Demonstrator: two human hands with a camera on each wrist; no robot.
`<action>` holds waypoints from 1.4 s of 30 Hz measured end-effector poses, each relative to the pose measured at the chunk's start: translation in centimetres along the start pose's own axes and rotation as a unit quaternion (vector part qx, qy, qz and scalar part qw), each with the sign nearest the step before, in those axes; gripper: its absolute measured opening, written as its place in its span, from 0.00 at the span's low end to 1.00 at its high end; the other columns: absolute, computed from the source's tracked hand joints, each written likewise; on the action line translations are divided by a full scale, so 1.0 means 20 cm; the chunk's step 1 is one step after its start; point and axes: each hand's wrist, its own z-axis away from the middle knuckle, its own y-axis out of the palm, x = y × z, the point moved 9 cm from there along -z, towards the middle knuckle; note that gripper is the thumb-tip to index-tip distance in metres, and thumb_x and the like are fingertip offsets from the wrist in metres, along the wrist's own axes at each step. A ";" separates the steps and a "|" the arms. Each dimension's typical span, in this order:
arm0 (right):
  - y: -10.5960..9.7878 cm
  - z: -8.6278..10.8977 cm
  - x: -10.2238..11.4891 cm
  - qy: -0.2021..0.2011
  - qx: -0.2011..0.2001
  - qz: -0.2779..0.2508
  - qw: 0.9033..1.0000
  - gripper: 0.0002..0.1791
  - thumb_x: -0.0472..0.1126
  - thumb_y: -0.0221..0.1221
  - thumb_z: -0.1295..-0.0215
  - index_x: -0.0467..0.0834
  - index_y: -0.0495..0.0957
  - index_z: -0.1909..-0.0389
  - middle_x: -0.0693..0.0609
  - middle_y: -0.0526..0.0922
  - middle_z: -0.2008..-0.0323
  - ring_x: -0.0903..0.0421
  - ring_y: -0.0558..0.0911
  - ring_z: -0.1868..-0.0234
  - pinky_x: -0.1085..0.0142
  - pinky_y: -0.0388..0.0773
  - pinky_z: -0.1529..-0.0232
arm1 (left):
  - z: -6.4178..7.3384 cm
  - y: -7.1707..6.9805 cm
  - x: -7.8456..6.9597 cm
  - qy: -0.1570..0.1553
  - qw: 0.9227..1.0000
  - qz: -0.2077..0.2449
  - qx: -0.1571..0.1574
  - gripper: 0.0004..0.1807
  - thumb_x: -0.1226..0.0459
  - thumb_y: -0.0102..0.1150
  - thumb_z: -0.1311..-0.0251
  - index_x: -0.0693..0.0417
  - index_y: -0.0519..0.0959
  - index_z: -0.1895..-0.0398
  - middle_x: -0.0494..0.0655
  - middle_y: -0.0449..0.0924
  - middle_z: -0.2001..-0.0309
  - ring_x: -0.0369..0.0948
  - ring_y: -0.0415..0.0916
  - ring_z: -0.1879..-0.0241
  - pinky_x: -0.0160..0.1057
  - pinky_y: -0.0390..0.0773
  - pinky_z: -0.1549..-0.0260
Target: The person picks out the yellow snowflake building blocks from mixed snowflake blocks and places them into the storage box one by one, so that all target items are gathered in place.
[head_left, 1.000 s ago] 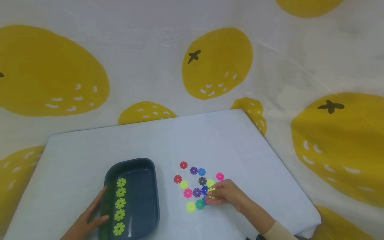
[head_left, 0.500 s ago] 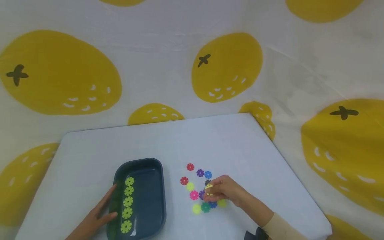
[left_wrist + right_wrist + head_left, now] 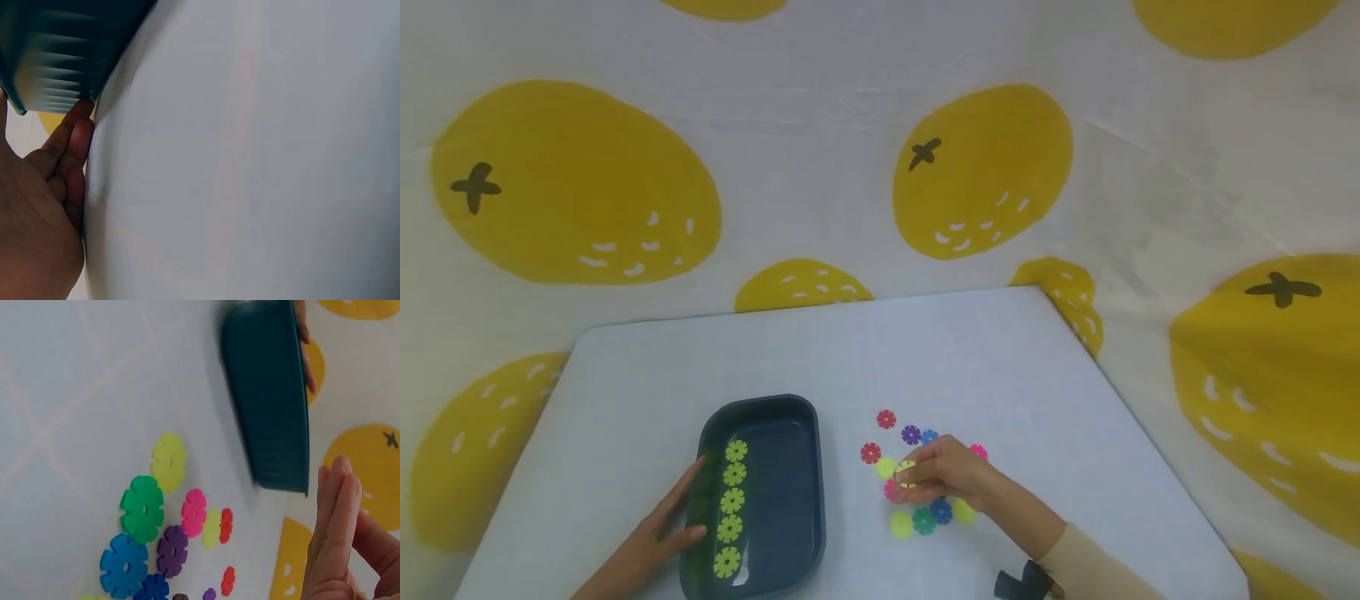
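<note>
My right hand (image 3: 951, 469) pinches a yellow flower-shaped interlocking disc (image 3: 907, 474) between thumb and fingers, above the loose discs on the table. At the left wall of a dark teal tray (image 3: 782, 500), my left hand (image 3: 658, 533) rests with fairly straight fingers and the thumb apart; in the left wrist view its fingers (image 3: 80, 134) touch the tray's outside. A column of yellow discs (image 3: 732, 501) lies along the tray's left side. Under and around the right hand are a green disc (image 3: 923, 522), a blue disc (image 3: 941, 510), a pink disc (image 3: 891, 490) and others, some hidden.
Red discs (image 3: 871, 452) and a purple disc (image 3: 911, 434) lie on the far side of the loose group. White cloth covers the table (image 3: 820, 350). Behind it hangs a fabric backdrop (image 3: 820, 183) with yellow fruit prints. A black object (image 3: 1024, 582) shows by the right sleeve.
The right hand has moved left toward the tray with the yellow disc pinched in it. The left hand stays at the tray. The whole head view has shifted slightly.
</note>
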 end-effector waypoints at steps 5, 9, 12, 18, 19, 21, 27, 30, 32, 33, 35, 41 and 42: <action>0.06 -0.03 0.02 0.004 0.033 -0.017 0.999 0.11 0.35 0.65 0.37 0.32 0.82 0.58 0.38 0.89 0.63 0.47 0.89 0.60 0.67 0.86 0.62 | 0.01 -0.01 -0.01 0.008 1.000 -0.008 -0.007 0.48 0.56 0.58 0.31 0.29 0.37 0.20 0.57 0.32 0.19 0.63 0.28 0.23 0.79 0.39 0.37; 0.10 -0.05 0.05 0.008 0.046 -0.006 0.999 0.12 0.37 0.66 0.38 0.32 0.83 0.58 0.38 0.89 0.62 0.47 0.89 0.60 0.69 0.85 0.64 | 0.02 -0.01 -0.02 0.018 1.000 -0.010 -0.015 0.47 0.55 0.58 0.31 0.29 0.38 0.20 0.55 0.33 0.19 0.41 0.26 0.23 0.79 0.41 0.37; 0.13 -0.06 0.06 0.005 0.056 0.002 0.998 0.13 0.38 0.66 0.38 0.31 0.83 0.57 0.39 0.89 0.62 0.48 0.89 0.61 0.71 0.84 0.66 | 0.02 -0.01 -0.03 0.031 0.999 -0.012 -0.020 0.46 0.56 0.58 0.31 0.28 0.39 0.20 0.54 0.34 0.19 0.23 0.27 0.29 0.79 0.42 0.37; 0.23 -0.10 0.09 -0.002 0.085 0.006 0.996 0.16 0.37 0.66 0.37 0.28 0.82 0.55 0.38 0.89 0.62 0.48 0.89 0.61 0.74 0.82 0.69 | 0.05 -0.02 -0.01 0.033 0.999 -0.008 -0.026 0.46 0.55 0.58 0.32 0.27 0.41 0.21 0.52 0.35 0.19 0.27 0.30 0.26 0.78 0.43 0.36; 0.24 -0.11 0.10 -0.002 0.087 0.008 0.996 0.16 0.37 0.66 0.37 0.28 0.82 0.55 0.38 0.89 0.62 0.48 0.89 0.60 0.74 0.82 0.68 | 0.05 -0.02 -0.01 0.029 0.999 -0.005 -0.026 0.45 0.55 0.59 0.32 0.25 0.41 0.21 0.51 0.36 0.19 0.25 0.30 0.26 0.77 0.43 0.35; 0.25 -0.12 0.11 -0.005 0.086 0.012 0.996 0.16 0.37 0.66 0.37 0.28 0.82 0.55 0.38 0.89 0.62 0.47 0.89 0.60 0.73 0.83 0.67 | 0.04 -0.01 -0.01 0.034 0.999 0.001 -0.026 0.45 0.55 0.59 0.32 0.25 0.42 0.21 0.49 0.36 0.19 0.36 0.30 0.23 0.76 0.42 0.34; 0.33 -0.19 0.19 -0.014 0.094 0.036 0.995 0.15 0.36 0.65 0.37 0.29 0.82 0.55 0.38 0.89 0.63 0.46 0.89 0.61 0.70 0.84 0.65 | 0.03 -0.01 0.00 0.050 0.998 0.009 -0.036 0.46 0.55 0.62 0.35 0.25 0.45 0.21 0.48 0.38 0.19 0.58 0.33 0.22 0.75 0.42 0.33; 0.37 -0.23 0.22 -0.012 0.096 0.042 0.994 0.15 0.36 0.66 0.37 0.29 0.83 0.55 0.39 0.89 0.64 0.46 0.89 0.61 0.69 0.85 0.64 | 0.04 -0.01 0.00 0.043 0.998 0.010 -0.037 0.46 0.54 0.62 0.35 0.25 0.46 0.21 0.49 0.38 0.19 0.61 0.33 0.22 0.74 0.42 0.33; 0.40 -0.25 0.25 -0.014 0.100 0.045 0.994 0.15 0.36 0.66 0.38 0.29 0.82 0.54 0.39 0.89 0.64 0.47 0.89 0.61 0.69 0.85 0.64 | 0.04 -0.02 0.00 0.039 0.998 0.011 -0.038 0.46 0.54 0.62 0.35 0.25 0.45 0.21 0.48 0.38 0.19 0.60 0.33 0.22 0.74 0.41 0.32; 0.42 -0.26 0.26 -0.012 0.103 0.042 0.994 0.15 0.36 0.66 0.37 0.29 0.82 0.54 0.39 0.89 0.64 0.47 0.89 0.61 0.69 0.85 0.63 | 0.05 -0.02 0.00 0.037 0.998 0.013 -0.038 0.46 0.54 0.62 0.35 0.26 0.45 0.21 0.48 0.38 0.19 0.60 0.33 0.22 0.74 0.41 0.32; 0.45 -0.27 0.27 -0.015 0.111 0.037 0.993 0.15 0.35 0.65 0.37 0.27 0.82 0.54 0.38 0.89 0.64 0.46 0.89 0.61 0.68 0.85 0.63 | 0.05 -0.02 0.00 0.036 0.998 0.020 -0.037 0.46 0.54 0.62 0.35 0.26 0.45 0.21 0.48 0.38 0.19 0.59 0.33 0.22 0.73 0.41 0.32; 0.53 -0.30 0.30 -0.029 0.121 0.031 0.992 0.15 0.34 0.64 0.36 0.25 0.81 0.55 0.37 0.88 0.65 0.46 0.89 0.61 0.67 0.86 0.65 | 0.03 0.00 0.00 0.040 0.998 0.040 -0.025 0.45 0.54 0.61 0.34 0.25 0.45 0.21 0.47 0.37 0.19 0.58 0.31 0.21 0.72 0.38 0.31; 0.54 -0.31 0.31 -0.030 0.121 0.033 0.992 0.15 0.34 0.64 0.36 0.25 0.81 0.55 0.37 0.89 0.65 0.46 0.90 0.61 0.68 0.86 0.65 | 0.03 0.00 -0.01 0.041 0.998 0.041 -0.024 0.45 0.54 0.61 0.34 0.25 0.45 0.21 0.47 0.37 0.19 0.58 0.31 0.21 0.72 0.38 0.31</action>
